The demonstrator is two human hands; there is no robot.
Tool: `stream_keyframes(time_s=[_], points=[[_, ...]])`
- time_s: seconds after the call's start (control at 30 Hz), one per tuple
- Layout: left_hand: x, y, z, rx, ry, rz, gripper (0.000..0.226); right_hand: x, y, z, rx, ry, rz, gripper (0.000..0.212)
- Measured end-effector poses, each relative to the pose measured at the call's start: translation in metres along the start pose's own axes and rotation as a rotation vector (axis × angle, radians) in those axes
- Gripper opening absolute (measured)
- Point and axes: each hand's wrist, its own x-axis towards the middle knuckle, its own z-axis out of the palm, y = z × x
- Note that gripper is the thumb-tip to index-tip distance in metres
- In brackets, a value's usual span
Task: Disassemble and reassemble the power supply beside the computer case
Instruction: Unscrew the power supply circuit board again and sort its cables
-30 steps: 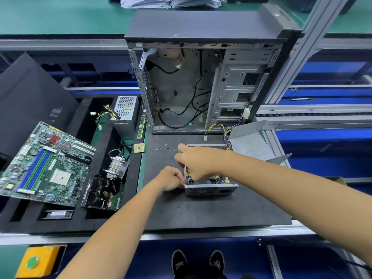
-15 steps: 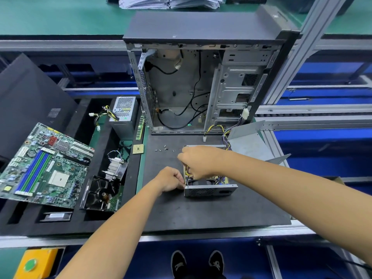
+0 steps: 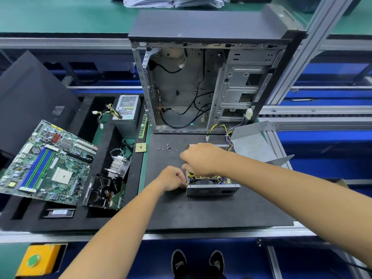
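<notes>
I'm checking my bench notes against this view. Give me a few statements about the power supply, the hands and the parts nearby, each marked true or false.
1. The open power supply lies on the black mat. True.
2. The motherboard sits inside the computer case. False: it lies left of the case.
3. Loose screws lie on the mat. True.
4. The left hand rests on the motherboard. False: it is at the supply's left corner.
5. The right hand is over the supply. True.

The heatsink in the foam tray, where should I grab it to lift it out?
Grip the heatsink across the flat outer sides of its fin block, coming from above. It lies tilted in the tray, fins exposed, with its wires trailing toward the far end, so a top pinch likely clears the wires and the fan beside it.
</notes>
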Motion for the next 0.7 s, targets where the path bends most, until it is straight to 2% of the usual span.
stream_keyframes(time_s=[0.27,0.53,0.7], points=[[0.0004,0.0003,-0.0012,0.011,-0.007,-0.013,0.022,-0.0019,-0.0008,-0.0007,-0.002,0.04,-0.004,0.027],[-0.0016,0.0016,-0.0028,-0.014,-0.045,0.007,0.028,-0.0025,-0.0025,0.0024,-0.067,0.044,-0.033,0.025],[-0.0016,0.0018,-0.0034,-0.015,-0.045,-0.004,0.024,-0.0023,-0.0021,0.0007,-0.011,-0.052,-0.054,0.025]])
